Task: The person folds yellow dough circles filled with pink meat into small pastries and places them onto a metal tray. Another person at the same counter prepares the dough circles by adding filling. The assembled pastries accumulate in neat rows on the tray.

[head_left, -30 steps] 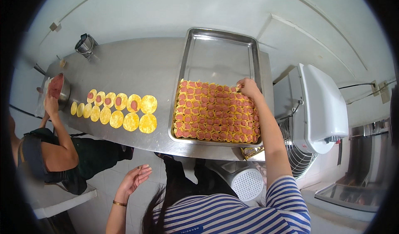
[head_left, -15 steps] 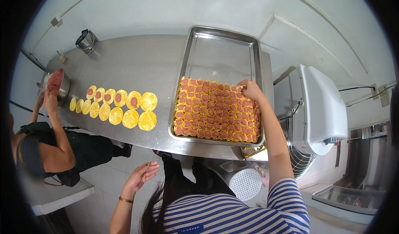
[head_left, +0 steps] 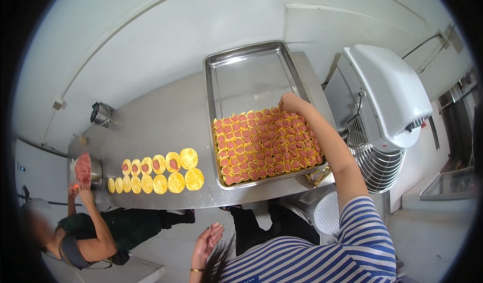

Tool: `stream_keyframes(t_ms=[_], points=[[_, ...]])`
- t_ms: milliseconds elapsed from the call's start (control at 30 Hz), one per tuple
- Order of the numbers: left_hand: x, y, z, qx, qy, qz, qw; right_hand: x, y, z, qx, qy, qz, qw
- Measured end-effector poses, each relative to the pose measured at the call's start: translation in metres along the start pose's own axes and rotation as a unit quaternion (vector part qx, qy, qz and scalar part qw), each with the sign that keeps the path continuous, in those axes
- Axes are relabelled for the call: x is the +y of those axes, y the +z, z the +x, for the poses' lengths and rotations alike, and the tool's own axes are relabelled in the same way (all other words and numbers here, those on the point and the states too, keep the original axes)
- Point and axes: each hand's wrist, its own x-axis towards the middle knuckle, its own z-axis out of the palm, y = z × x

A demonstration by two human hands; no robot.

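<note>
My right hand (head_left: 294, 103) reaches over the large metal tray (head_left: 211, 94), its fingers bent down and closed at the back row of dumplings. Whatever sits between those fingertips is hidden from above. Open-topped dumplings (head_left: 264, 144), yellow wrappers around pink minced filling, stand in tight rows across the near half of the tray. Down in front of the table edge, my left hand (head_left: 208, 240) is open, palm up, with nothing in it. Two rows of round yellow wrappers (head_left: 193, 179) lie left of the tray; several in the back row carry a lump of pink filling.
At the far left a co-worker's hands (head_left: 83, 192) are at a metal bowl (head_left: 95, 171) of pink mince. A metal pail (head_left: 102, 114) stands by the wall. Right of the table is a white mixer (head_left: 385, 99) with a wire guard; a white perforated stool (head_left: 328, 213) sits below.
The whole view has turned, so the table and tray appear tilted and lower. My right hand is still at the dumplings' back edge; my left hand stays open below the table edge.
</note>
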Motion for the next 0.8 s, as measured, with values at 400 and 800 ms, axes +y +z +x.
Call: stream_keyframes(t_ms=[400,800], points=[[0.049,-0.012,0.004,0.03,0.012,0.08,0.996,-0.002,-0.006,-0.007,-0.03,0.031,0.048,0.998],[0.263,-0.198,0.079,0.487,0.327,0.407,0.7,0.014,-0.009,-0.004,-0.017,0.072,0.224,0.972]])
